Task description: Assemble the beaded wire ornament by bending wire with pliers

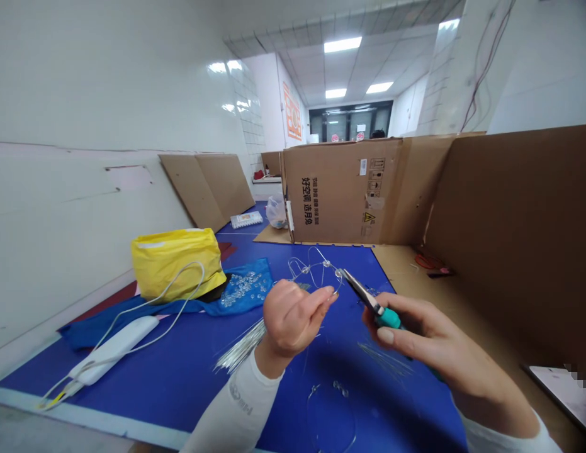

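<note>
My left hand pinches a looped wire piece with clear beads, raised over the blue table. Closed around green-handled pliers is my right hand. The pliers' jaw tips reach close to a bead on the wire; I cannot tell whether they touch it. A bundle of straight silvery wires lies under my left forearm. Nearer me rests another bent wire with clear beads. More thin wires lie below my right hand. Loose clear beads are spread on a blue cloth at the left.
On the left stand a yellow bag and a white power strip with a looping cable. Tall cardboard walls off the back and right. A white bead box and a plastic bag sit farther back.
</note>
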### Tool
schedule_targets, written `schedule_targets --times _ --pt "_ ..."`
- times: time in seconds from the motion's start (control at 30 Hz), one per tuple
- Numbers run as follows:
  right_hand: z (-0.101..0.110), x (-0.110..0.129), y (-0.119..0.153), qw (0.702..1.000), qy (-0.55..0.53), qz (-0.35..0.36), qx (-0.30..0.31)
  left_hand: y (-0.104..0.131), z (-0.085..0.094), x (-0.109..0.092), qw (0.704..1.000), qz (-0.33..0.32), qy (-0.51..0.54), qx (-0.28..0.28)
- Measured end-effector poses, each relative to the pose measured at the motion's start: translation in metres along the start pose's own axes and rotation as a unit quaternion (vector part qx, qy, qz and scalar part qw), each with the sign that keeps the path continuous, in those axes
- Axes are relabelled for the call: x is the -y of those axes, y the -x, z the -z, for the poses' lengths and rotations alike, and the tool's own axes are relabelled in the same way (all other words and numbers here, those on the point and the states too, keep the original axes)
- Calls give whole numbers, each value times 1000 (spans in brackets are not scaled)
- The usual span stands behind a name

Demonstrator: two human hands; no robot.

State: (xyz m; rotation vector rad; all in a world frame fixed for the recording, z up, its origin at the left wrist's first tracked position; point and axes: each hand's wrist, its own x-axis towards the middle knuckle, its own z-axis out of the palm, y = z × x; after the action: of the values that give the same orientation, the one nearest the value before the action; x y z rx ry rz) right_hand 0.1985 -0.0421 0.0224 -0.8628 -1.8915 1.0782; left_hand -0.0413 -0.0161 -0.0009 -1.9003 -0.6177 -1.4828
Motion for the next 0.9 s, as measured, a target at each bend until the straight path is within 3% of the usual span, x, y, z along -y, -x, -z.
schedule_targets --times 0.17,0.43,0.7,0.9 --pt "-7 -3 -7 999 -50 -13 3 1 5 2 998 -37 -44 10" --pt "-19 -8 -14 990 -100 2 -101 5 -1 -7 995 -83 -35 49" --pt "-23 1 -15 988 -133 -37 -67 5 -3 -8 993 -95 -52 51" --pt "-29 -5 -21 968 -195 -69 -143 1 -4 -19 987 -135 -46 76"
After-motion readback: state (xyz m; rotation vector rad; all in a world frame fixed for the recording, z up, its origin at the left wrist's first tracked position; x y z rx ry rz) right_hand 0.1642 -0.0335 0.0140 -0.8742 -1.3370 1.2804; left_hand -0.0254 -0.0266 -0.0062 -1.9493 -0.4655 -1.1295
